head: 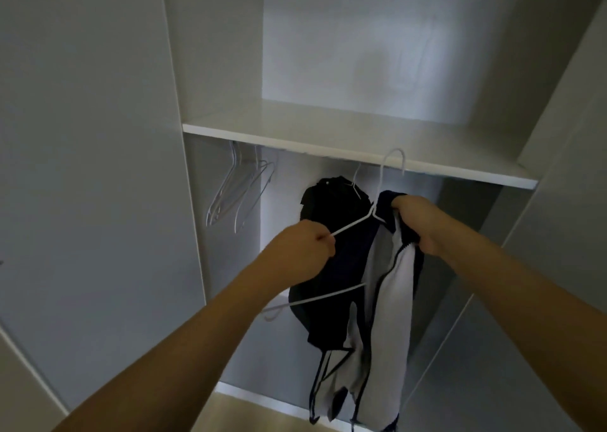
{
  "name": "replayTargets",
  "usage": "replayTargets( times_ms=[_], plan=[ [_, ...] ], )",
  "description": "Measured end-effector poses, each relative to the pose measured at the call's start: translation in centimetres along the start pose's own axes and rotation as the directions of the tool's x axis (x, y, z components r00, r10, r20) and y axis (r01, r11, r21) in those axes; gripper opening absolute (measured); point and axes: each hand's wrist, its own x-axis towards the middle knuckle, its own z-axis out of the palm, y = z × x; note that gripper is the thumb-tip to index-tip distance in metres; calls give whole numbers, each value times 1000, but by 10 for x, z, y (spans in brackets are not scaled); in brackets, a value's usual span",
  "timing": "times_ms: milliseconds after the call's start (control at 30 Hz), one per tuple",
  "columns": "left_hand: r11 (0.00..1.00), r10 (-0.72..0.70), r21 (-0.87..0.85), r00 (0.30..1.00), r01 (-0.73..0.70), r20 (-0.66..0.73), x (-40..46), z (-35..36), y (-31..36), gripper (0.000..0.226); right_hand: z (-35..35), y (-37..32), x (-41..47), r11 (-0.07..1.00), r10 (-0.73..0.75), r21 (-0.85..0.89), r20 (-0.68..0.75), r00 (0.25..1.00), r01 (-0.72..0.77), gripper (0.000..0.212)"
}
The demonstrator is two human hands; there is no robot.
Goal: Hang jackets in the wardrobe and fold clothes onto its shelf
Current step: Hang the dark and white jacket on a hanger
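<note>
I face an open white wardrobe with a bare shelf (328,139) at chest height. My left hand (305,251) pinches the left arm of a white wire hanger (381,182), whose hook reaches up in front of the shelf edge. My right hand (417,221) grips the collar of a navy and white zip jacket (391,306), which hangs down from the hanger's right side. Behind it a dark jacket (331,201) hangs on another hanger under the shelf.
Several empty white wire hangers (236,191) hang at the left end under the shelf. The wardrobe's open door (82,168) stands on the left and its right side panel (565,136) on the right. A strip of light floor (249,412) shows below.
</note>
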Motion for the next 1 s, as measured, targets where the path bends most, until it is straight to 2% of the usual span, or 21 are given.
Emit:
replayTargets(
  times_ms=[33, 100, 133, 200, 233, 300, 333, 400, 433, 467, 500, 533, 567, 633, 667, 700, 767, 833, 867, 933, 1000],
  plan=[
    [996, 7, -87, 1000, -6, 10, 2, 0, -5, 25, -3, 0, -7, 992, -82, -105, -48, 996, 76, 21],
    [983, 70, -173, 998, -68, 6, 2, -4, -13, 25, -12, 5, -18, 878, -333, -399, -111, 936, 265, 22],
    [977, 116, -184, 993, -112, 7, 1, -7, -17, 25, -14, 9, -24, 832, -421, -429, -72, 904, 352, 24],
    [971, 197, -136, 980, -195, 2, 3, -11, -21, 27, -16, 16, -37, 841, -453, -303, 57, 890, 447, 33],
    [971, 228, -74, 974, -228, -13, 4, -11, -21, 26, -15, 18, -40, 850, -450, -267, 80, 890, 454, 39],
    [949, 305, 121, 944, -290, -125, 4, -5, -19, 19, -14, 18, -42, 829, -473, -324, 31, 881, 456, 45],
    [915, 371, 263, 894, -306, -251, 2, 2, -19, 21, -14, 17, -41, 810, -491, -378, -22, 871, 448, 43],
    [836, 520, 477, 671, -271, -529, -7, 24, -25, 44, -15, 15, -39, 790, -513, -467, -148, 845, 398, 42],
    [816, 570, 494, 551, -299, -609, -14, 39, -31, 48, -19, 14, -39, 797, -511, -475, -198, 836, 374, 43],
    [806, 591, 471, 484, -357, -645, -22, 58, -39, 46, -23, 14, -38, 806, -507, -468, -234, 830, 361, 44],
    [813, 579, 418, 499, -405, -645, -31, 79, -48, 44, -27, 14, -38, 818, -498, -459, -260, 827, 348, 44],
    [847, 529, 337, 580, -412, -619, -36, 98, -58, 43, -32, 13, -39, 829, -486, -448, -280, 828, 336, 44],
    [909, 415, 229, 697, -350, -585, -37, 114, -68, 45, -36, 13, -41, 838, -474, -438, -291, 831, 325, 43],
    [995, 80, -20, 898, -98, -432, -31, 132, -81, 60, -43, 12, -47, 850, -464, -416, -297, 835, 324, 44],
    [985, -69, -169, 962, 25, -265, -26, 136, -82, 70, -45, 11, -50, 855, -462, -399, -296, 836, 331, 44],
    [928, -163, -348, 984, 130, -68, -19, 138, -82, 74, -47, 10, -54, 861, -459, -382, -294, 838, 337, 44],
    [766, -201, -566, 950, 305, 239, -5, 142, -84, 57, -50, 7, -62, 873, -452, -337, -281, 847, 353, 44],
    [791, -173, -517, 930, 327, 324, 3, 146, -84, 24, -55, 3, -68, 885, -441, -292, -274, 855, 363, 43],
    [815, -146, -487, 925, 314, 352, 3, 146, -84, 17, -58, 2, -71, 892, -430, -279, -279, 859, 356, 43],
    [804, -123, -497, 909, 327, 398, 5, 142, -83, 12, -65, 0, -75, 898, -418, -279, -301, 857, 340, 41],
    [776, -165, -525, 916, 350, 366, 11, 130, -77, 13, -75, 3, -79, 895, -422, -292, -314, 850, 337, 39]
  ],
)
